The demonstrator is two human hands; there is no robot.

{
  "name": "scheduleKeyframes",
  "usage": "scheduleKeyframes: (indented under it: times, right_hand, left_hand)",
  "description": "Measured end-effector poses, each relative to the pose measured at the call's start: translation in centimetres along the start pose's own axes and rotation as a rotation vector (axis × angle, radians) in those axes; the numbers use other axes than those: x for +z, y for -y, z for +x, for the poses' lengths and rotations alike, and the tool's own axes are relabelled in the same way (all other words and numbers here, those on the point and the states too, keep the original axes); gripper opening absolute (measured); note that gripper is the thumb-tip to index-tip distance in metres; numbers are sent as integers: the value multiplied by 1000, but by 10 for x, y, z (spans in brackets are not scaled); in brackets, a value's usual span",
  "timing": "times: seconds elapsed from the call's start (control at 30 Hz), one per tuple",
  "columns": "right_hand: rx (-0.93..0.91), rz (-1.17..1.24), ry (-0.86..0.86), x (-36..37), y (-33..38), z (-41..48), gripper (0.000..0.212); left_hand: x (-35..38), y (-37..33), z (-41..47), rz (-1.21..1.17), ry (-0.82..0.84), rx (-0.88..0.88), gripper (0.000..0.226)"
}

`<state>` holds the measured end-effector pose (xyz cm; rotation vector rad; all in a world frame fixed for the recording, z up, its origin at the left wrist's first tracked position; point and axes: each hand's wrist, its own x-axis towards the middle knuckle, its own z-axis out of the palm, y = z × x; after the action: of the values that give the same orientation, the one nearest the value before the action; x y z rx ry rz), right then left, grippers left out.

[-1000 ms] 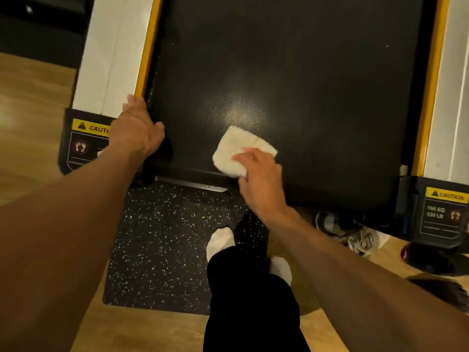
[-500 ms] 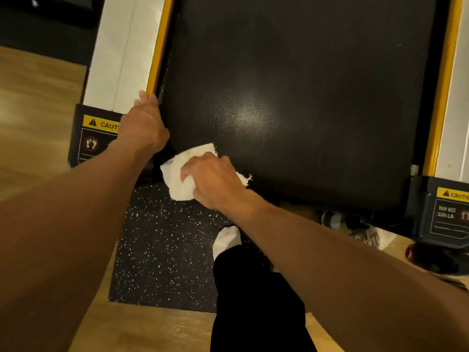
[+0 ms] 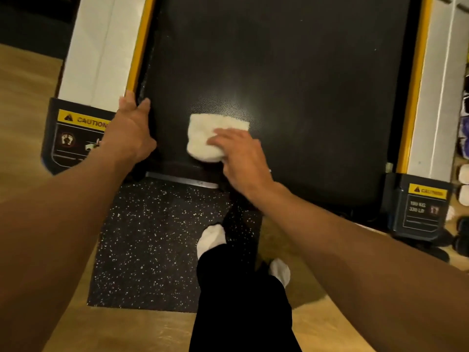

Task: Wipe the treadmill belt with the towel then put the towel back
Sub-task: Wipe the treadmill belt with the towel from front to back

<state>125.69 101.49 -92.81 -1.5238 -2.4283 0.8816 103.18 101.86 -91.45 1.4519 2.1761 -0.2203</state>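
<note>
Fingers (image 3: 223,139) of my right hand (image 3: 241,158) lie fairly straight and a little spread over the near half of the folded white towel (image 3: 208,133), pressing it flat instead of bunching it, so that as much cloth as possible meets the surface. The towel sits on the black treadmill belt (image 3: 317,85), near its rear edge and left of centre, just below a bright patch of reflected light. I judge this to be the wiping step, with putting the towel back not yet begun. My left hand (image 3: 132,130) is planted at the rear end of the left side rail (image 3: 101,47). Its fingers (image 3: 130,99) point forward along the top while the thumb splits off toward the belt, so the yellow edge strip (image 3: 140,47) sits between them. I read that as a brace that takes my weight while I lean in, not a real grip. Beside that hand is the dark end cap with its yellow caution label (image 3: 83,119), and a matching end cap (image 3: 421,207) closes the far right corner. Below the belt's edge a speckled rubber mat (image 3: 152,237) covers the wooden floor (image 3: 28,102), and I stand there in white socks (image 3: 212,237), close enough to reach without stepping on the belt. Most of the belt lies beyond my reach from this stance, so I would probably have to shift to wipe it.
</note>
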Motion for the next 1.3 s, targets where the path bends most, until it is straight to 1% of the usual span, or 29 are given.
scheduleKeyframes:
  times: [0.03,0.07,0.1,0.17,0.23,0.27,0.3,0.37,0.4,0.43,0.47,0.53,0.6,0.63,0.67,0.73,0.77,0.8,0.83,0.87,0.93,0.97,1.0,1.03,1.1,1.13,1.17,1.23,1.3]
  right_hand:
    - [84,-7,-88,-7,-17,0,51]
    - [133,-44,-108,-8,-30,-5,50]
    - [135,-89,-79,-8,-35,-15,50]
    - [-9,-108,52,-2,-35,-45,54]
    - [-119,-34,177,-3,-38,-71,56]
    - [-116,3,143,-8,-45,-77,57]
    - [-55,34,47,-15,-55,-77,56]
    - [154,30,-151,-32,-83,-71,55]
    - [250,-4,-181,-41,-95,-70,53]
    - [299,-62,-152,-46,-100,-73,53]
    - [292,-124,-77,-47,-99,-79,54]
    - [138,-171,132,-46,-93,-101,58]
    - [19,-99,322,-45,-91,-125,56]
    - [6,-57,312,-46,-96,-134,55]
    - [31,-24,214,-50,-103,-136,54]
    - [194,55,-91,-60,-125,-123,53]
    - [271,72,-189,-66,-135,-115,51]
    - [330,61,-212,-70,-139,-110,48]
    - [364,27,-175,-70,-141,-110,46]
    - [359,-12,-110,-69,-142,-114,45]
    - [279,-62,40,-65,-139,-132,48]
    - [231,-38,109,-66,-138,-140,49]
    - [196,7,123,-71,-139,-140,49]
    - [192,58,78,-78,-144,-132,49]
    - [242,108,-88,-94,-159,-107,45]
    - [273,100,-138,-100,-166,-97,44]
    - [302,66,-143,-103,-170,-93,43]
    - [338,-30,-72,-95,-170,-103,43]
    - [362,12,9,-80,-157,-128,43]
  left_hand:
    - [6,-4,-4,2,-31,32,79]
    - [12,-10,-8,10,-68,76,73]
    - [18,-20,-11,11,-97,132,67]
    - [28,-46,-16,-30,-101,235,60]
    - [37,-71,-19,-31,-6,300,59]
    - [42,-82,-21,14,66,309,61]
    - [45,-90,-21,68,122,299,63]
    - [47,-97,-20,140,163,265,66]
    - [45,-97,-20,151,176,255,67]
    - [44,-97,-20,159,193,249,68]
    - [42,-98,-21,170,202,245,68]
    - [39,-104,-23,182,198,221,67]
    - [40,-116,-31,125,171,185,61]
    - [44,-124,-38,93,167,189,59]
    - [49,-133,-44,64,169,208,60]
    - [62,-146,-52,53,198,233,65]
    - [67,-148,-52,80,217,233,68]
    - [70,-149,-52,112,234,237,70]
    - [71,-149,-50,133,249,242,71]
    - [70,-149,-49,143,259,248,71]
    - [67,-148,-46,157,271,251,70]
    - [66,-149,-46,162,273,250,71]
    - [65,-150,-46,164,274,248,71]
    - [66,-151,-48,162,279,246,71]
    - [68,-152,-49,155,272,245,71]
    - [69,-152,-49,154,268,242,71]
    - [69,-151,-48,152,268,237,71]
    - [69,-151,-48,142,266,234,72]
    - [69,-150,-49,138,258,239,72]
